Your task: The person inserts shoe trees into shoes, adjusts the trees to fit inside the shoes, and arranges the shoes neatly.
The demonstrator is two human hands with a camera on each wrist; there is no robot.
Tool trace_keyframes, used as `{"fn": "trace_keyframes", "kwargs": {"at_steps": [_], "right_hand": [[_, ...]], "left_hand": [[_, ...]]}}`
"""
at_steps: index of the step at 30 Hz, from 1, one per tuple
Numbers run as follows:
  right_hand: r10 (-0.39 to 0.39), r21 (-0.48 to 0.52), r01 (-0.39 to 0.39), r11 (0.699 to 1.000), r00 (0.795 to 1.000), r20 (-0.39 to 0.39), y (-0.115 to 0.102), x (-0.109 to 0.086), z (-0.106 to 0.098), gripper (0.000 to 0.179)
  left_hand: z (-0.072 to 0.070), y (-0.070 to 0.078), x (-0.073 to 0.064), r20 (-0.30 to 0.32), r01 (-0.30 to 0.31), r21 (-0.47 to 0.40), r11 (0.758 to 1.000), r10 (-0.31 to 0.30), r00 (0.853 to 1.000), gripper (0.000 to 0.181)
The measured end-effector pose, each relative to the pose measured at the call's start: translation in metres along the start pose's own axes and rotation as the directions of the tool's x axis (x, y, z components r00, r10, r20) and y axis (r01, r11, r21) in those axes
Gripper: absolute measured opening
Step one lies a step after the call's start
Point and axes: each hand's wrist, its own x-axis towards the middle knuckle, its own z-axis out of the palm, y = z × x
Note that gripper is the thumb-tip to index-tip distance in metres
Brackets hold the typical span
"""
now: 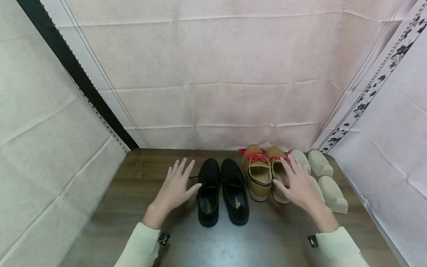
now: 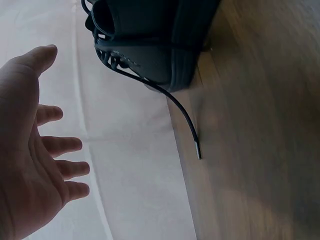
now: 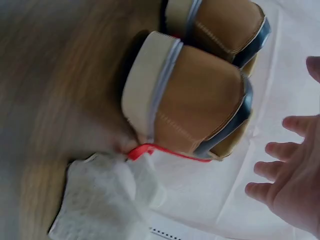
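Observation:
My left hand [image 1: 175,189] hovers with spread fingers just left of a pair of black lace-up shoes. These are the left black shoe [image 1: 208,207] and the right black shoe [image 1: 236,202], side by side with toes to the back. A loose black lace [image 2: 180,107] trails from the left one in the left wrist view. My right hand [image 1: 300,187], fingers apart, is over the right tan shoe [image 1: 279,171] and partly hides it. Beside that stands the left tan shoe [image 1: 261,189], with red laces [image 1: 257,155]. Neither hand holds anything.
Several cream toe-shaped pieces [image 1: 333,194] lie at the right of the brown wooden surface [image 1: 133,207], some partly behind my right hand. Pale cloth walls [image 1: 217,74] enclose the back and both sides. A black strip [image 1: 80,78] runs along the left corner.

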Motion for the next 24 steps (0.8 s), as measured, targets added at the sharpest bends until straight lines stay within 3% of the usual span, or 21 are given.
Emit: {"fn": "trace_keyframes", "kwargs": {"at_steps": [5, 13, 24], "right_hand": [[0.009, 0.052, -0.006, 0.999, 0.998, -0.058, 0.012, -0.009, -0.002, 0.083], [0.104, 0.185, -0.087, 0.979, 0.991, -0.081, 0.034, -0.024, -0.003, 0.081], [0.2, 0.286, -0.177, 0.942, 0.978, -0.053, 0.054, -0.041, 0.0, 0.081]], "left_hand": [[-0.001, 0.008, 0.001, 0.003, -0.01, -0.084, 0.996, 0.01, 1.0, 0.085], [0.005, 0.013, 0.0, 0.013, 0.017, -0.219, 0.975, -0.015, 1.0, 0.079], [0.021, 0.015, 0.005, -0.022, 0.026, -0.399, 0.917, -0.038, 0.999, 0.064]]}}
